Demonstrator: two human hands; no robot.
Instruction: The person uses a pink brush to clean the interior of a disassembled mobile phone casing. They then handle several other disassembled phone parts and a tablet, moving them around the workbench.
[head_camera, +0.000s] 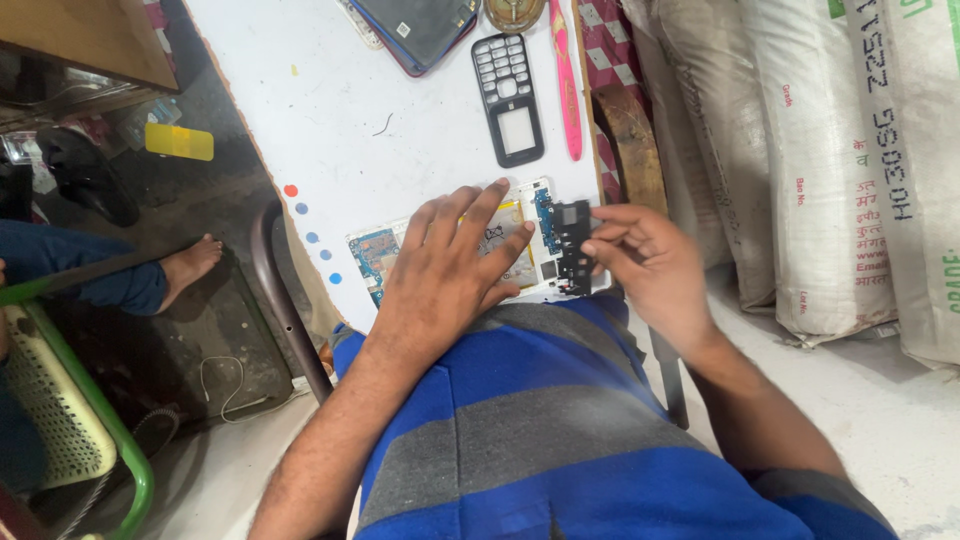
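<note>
Nearest, person's torso in a blue-and-grey striped shirt (560, 420), both forearms reaching out over it to a white tabletop (330, 110).

Landmark: opened white phone body with exposed blue circuit boards and a pale battery (520, 250), lying flat at the tabletop's near edge, long axis running left to right across the view.

Left hand (450, 270): grip spread, palm down, fingers fanned flat over the middle of the phone body, pressing on it. Covers most of the battery.

Right hand (645, 260): at the phone body's right end. Grip pressed together, thumb and fingertips pinching a small black plastic frame piece (572, 245). That piece stands roughly upright across the phone body's right end, its long axis crosswise to the phone's; touching or just above the board, cannot tell which. Right hand is the nearer one to it.

Room: right of the phone body the tabletop ends almost at once at a brown edge strip; beyond that, white woven sacks (800, 150). Tight on that side. Left of the phone body, open white surface with small coloured dots.

Beyond the phone body: black keypad bezel with a screen window (508, 100), lengthwise away from the person; pink slender tool (566, 80) just right of it. Farthest, stacked dark phone panels (415, 30) and a round brass-coloured object (514, 10) at the far edge.
</note>
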